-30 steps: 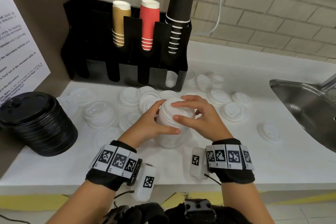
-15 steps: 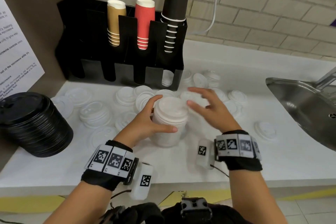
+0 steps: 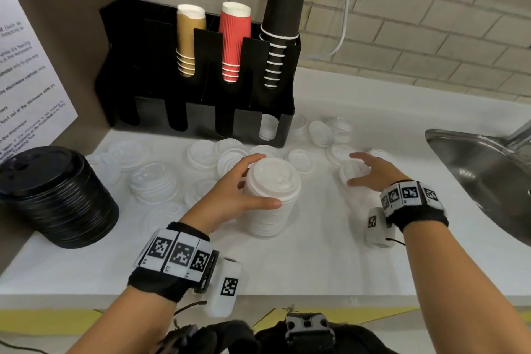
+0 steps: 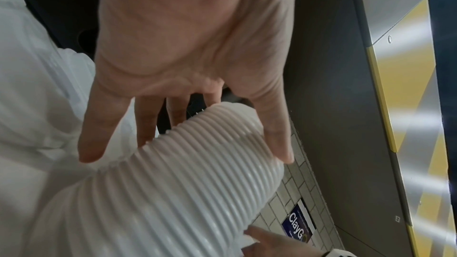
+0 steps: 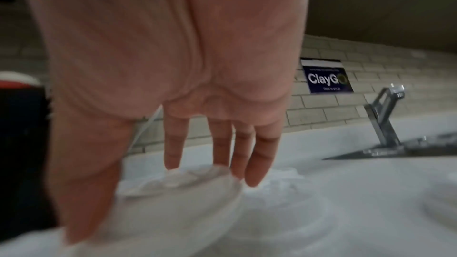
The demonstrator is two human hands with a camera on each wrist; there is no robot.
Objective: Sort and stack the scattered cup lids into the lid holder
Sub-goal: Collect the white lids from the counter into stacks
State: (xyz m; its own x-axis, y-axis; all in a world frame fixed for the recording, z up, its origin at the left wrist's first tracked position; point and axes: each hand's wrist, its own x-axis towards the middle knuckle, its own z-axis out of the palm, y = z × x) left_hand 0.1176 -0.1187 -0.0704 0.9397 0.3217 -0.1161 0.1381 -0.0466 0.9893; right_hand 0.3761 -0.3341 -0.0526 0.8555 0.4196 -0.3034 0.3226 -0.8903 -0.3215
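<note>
A tall stack of white lids (image 3: 268, 221) stands mid-counter; my left hand (image 3: 260, 181) grips it near the top, thumb in front, fingers behind. The left wrist view shows the ribbed stack (image 4: 173, 183) between the thumb and fingers of that hand (image 4: 188, 155). My right hand (image 3: 359, 169) is spread, fingers straight, over a loose white lid (image 3: 344, 172) to the right; its fingertips reach that lid's (image 5: 197, 189) far edge. The black lid holder (image 3: 201, 80) stands at the back, with white lids (image 3: 268, 126) in its rightmost lower slot. Several loose white lids (image 3: 155, 181) lie scattered.
Brown (image 3: 188, 40), red (image 3: 232, 40) and black (image 3: 283, 17) cup stacks fill the holder's top. A stack of black lids (image 3: 54, 195) sits at the left. A steel sink (image 3: 488, 169) is at the right, with a tap (image 5: 385, 116). A wall with a paper notice (image 3: 26, 89) closes the left.
My right hand came off the top of the white stack and moved right, over a loose lid. My left hand kept its hold on the stack.
</note>
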